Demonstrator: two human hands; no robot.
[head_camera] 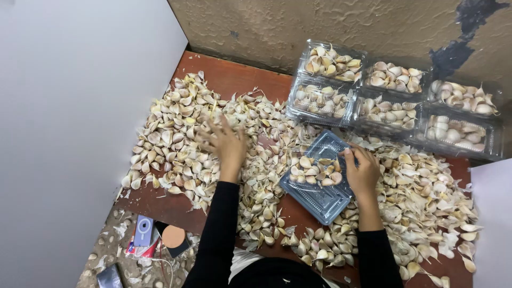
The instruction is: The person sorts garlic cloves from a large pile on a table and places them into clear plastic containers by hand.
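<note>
My left hand (224, 141) reaches into a big heap of garlic cloves (176, 138) on the brown table, fingers spread and blurred by motion; I cannot make out a clove in it. My right hand (362, 170) grips the right edge of an open clear plastic clamshell box (320, 197). Its near half holds several garlic cloves (314, 172). More loose cloves and papery skins (421, 202) lie to the right of that hand.
Several closed clear boxes filled with cloves (394, 101) stand in two rows at the back right against a rough wall. A white panel (69, 122) borders the left. On the floor below lie a phone (143, 230) and a small round object (173, 236).
</note>
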